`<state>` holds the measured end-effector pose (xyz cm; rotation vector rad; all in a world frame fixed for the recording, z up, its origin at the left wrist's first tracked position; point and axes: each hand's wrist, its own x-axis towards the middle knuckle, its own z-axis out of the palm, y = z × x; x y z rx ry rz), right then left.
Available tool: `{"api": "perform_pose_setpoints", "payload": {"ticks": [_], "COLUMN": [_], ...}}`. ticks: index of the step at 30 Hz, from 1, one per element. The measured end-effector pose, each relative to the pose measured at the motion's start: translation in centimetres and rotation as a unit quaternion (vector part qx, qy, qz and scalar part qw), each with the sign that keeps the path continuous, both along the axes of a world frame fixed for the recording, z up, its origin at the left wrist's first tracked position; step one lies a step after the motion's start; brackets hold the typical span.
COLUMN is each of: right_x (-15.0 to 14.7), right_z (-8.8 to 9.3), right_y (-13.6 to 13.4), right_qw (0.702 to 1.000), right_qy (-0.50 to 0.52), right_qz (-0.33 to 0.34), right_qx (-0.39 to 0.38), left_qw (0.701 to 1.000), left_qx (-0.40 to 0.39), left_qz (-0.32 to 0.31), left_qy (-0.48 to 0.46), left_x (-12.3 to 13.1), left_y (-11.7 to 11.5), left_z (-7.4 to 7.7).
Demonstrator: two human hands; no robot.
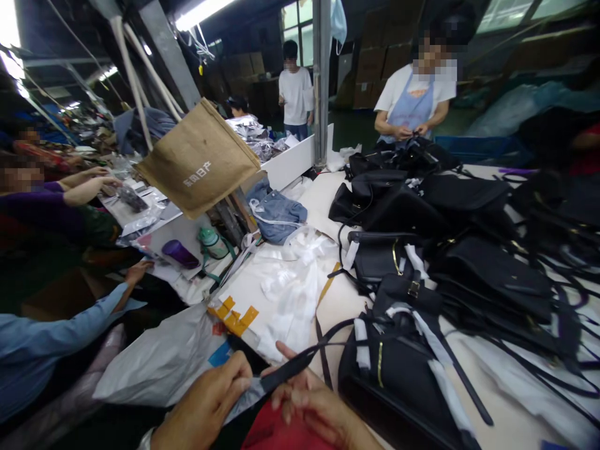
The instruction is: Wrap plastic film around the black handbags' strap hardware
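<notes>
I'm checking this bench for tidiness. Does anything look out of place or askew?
Crumpled white wrapping lies strewn on the table beside the black bags, like loose litter. Amber tape sits unevenly on the table's corner, like a makeshift patch.

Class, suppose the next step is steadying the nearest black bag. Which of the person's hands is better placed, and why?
Probably the right hand: it is nearer the black bag, and its fingers are partly spread. The left hand is farther away, its fingers closed on pale wrapping by the strap.
</notes>
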<state>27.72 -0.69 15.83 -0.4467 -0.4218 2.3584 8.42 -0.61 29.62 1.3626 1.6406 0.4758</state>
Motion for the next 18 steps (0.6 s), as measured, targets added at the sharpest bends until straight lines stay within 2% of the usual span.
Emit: {"api": "perform_pose_setpoints", "payload": {"ticks": [2,4,8,11,14,18], "right_x": [0.8,1.9,4.7,7.0,8.9,10.5], "right_z": [0.3,0.2,0.3,0.9,1.6,2.3], "right_y": [-0.1,0.0,-0.1,-0.3,-0.4,-0.1], "right_qw": [0.996,0.989,0.980,0.971,0.956,0.935], "right_qy": [-0.008,-0.038,-0.093,-0.146,-0.205,-0.255], "right_qz": [-0.072,-0.114,-0.168,-0.190,-0.208,-0.237], "right_qx": [-0.053,-0.082,-0.052,-0.015,0.019,0.070], "left_qw": [0.999,0.999,0.995,0.982,0.968,0.957], "left_qx": [0.004,0.000,-0.009,-0.050,-0.098,-0.107], "left_qz": [-0.039,-0.041,0.003,0.035,0.053,0.045], "left_qy": [0.020,0.005,-0.104,-0.178,-0.226,-0.266], "left_x": [1.4,2.8,5.0,6.5,8.0,9.8], "left_y": [-0.7,-1.1,-1.5,-1.5,-1.4,-1.3], "left_z": [-1.3,-2.8,-5.4,-7.0,-7.8,-7.8]}}
